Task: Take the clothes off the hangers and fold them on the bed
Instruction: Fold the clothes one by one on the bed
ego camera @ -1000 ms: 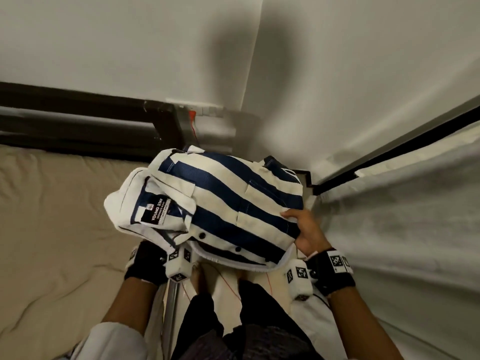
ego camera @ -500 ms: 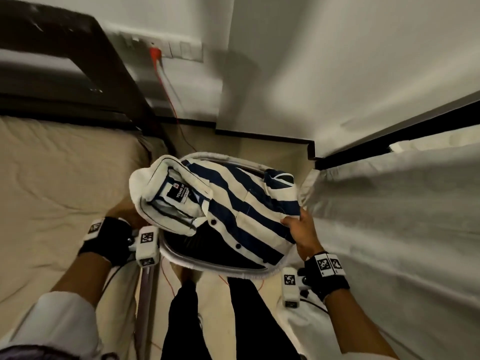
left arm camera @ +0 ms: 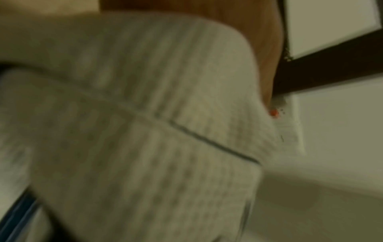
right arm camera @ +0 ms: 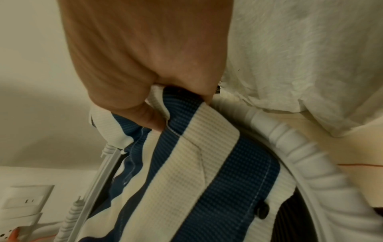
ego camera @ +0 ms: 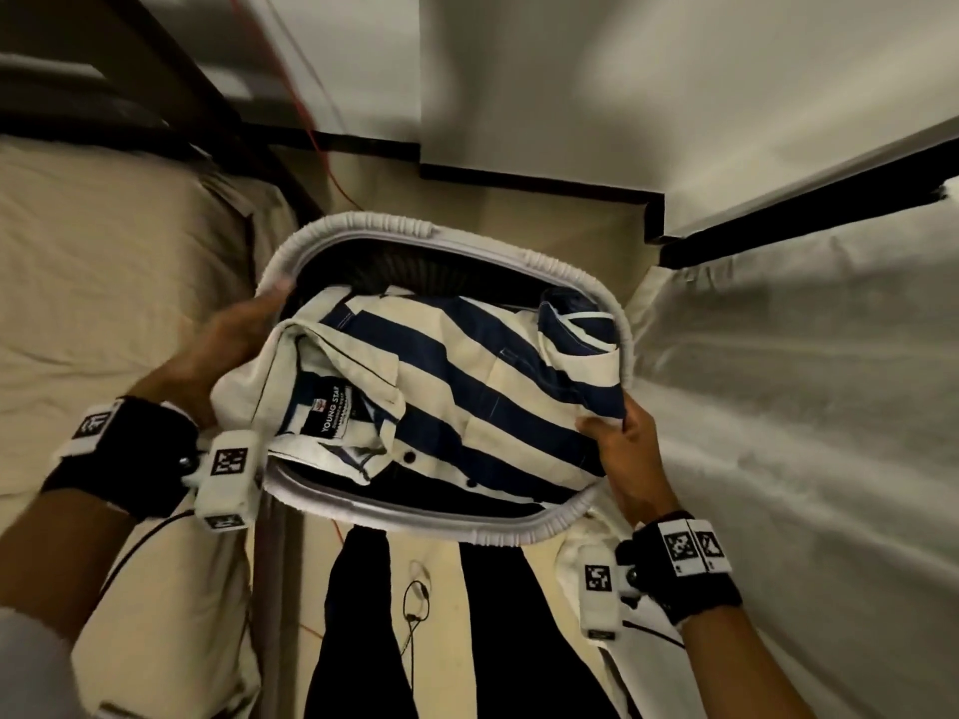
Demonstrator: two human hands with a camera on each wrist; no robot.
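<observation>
Striped shirt [ego camera: 467, 386], folded into a chunky bundle with the collar label facing up, is sitting right in the mouth of a white-rimmed laundry basket [ego camera: 363, 225] that's on the floor in the gap between two beds. Right hand [ego camera: 630, 459] has the near right edge of the bundle pinched, thumb on top, and the right wrist view shows the fingers clamped on the blue-and-cream fabric just beside the basket rim. Left hand [ego camera: 228, 350] is on the collar side; it looks like the fingers are tucked under the cloth, but the left wrist view is a blurry mess, so I can't tell if it's actually curled round it or just supporting it. My read is the folding is done for this one and it's being stowed, though I can't tell whether it's resting on anything inside or held up entirely by the hands. Next move probably needs both hands letting go evenly so the fold doesn't flop open. Beige mattress [ego camera: 104, 303] on the left, white sheet [ego camera: 804, 381] on the right, dark bed frame and a red cable [ego camera: 306, 111] running down the far wall.
</observation>
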